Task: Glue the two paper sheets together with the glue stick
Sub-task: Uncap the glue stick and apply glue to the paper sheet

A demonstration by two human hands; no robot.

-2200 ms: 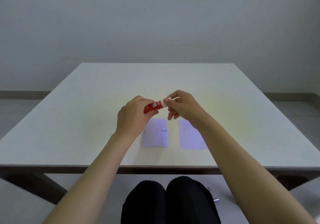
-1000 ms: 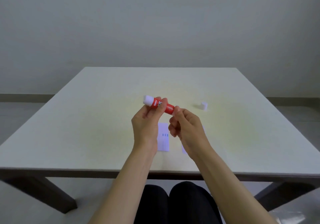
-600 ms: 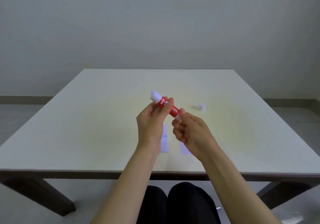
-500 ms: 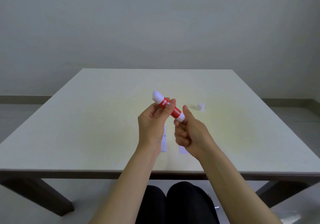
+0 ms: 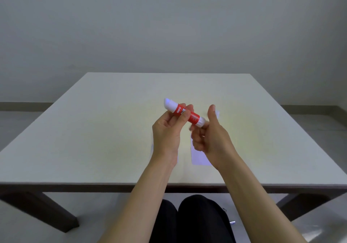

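The red glue stick [image 5: 193, 117] is held tilted above the table, uncapped, its white glue tip pointing up and to the left. My left hand [image 5: 168, 132] pinches the red barrel. My right hand [image 5: 210, 139] has its fingers curled on the white knob at the stick's lower end, thumb raised. Its small white cap [image 5: 217, 113] lies on the table just behind my right thumb. Two pale paper sheets lie side by side under my hands: the right sheet [image 5: 198, 157] shows partly, while only a sliver of the left sheet [image 5: 152, 145] shows beside my left wrist.
The pale square table [image 5: 93, 130] stands against a grey wall, its near edge just above my dark-clothed knees [image 5: 191, 222]. A small pen-like object [image 5: 232, 222] lies on the floor.
The cap came off the stick and now lies on the table. The stick was turned with its tip up and left, and the white glue stands further out. My right thumb has lifted.
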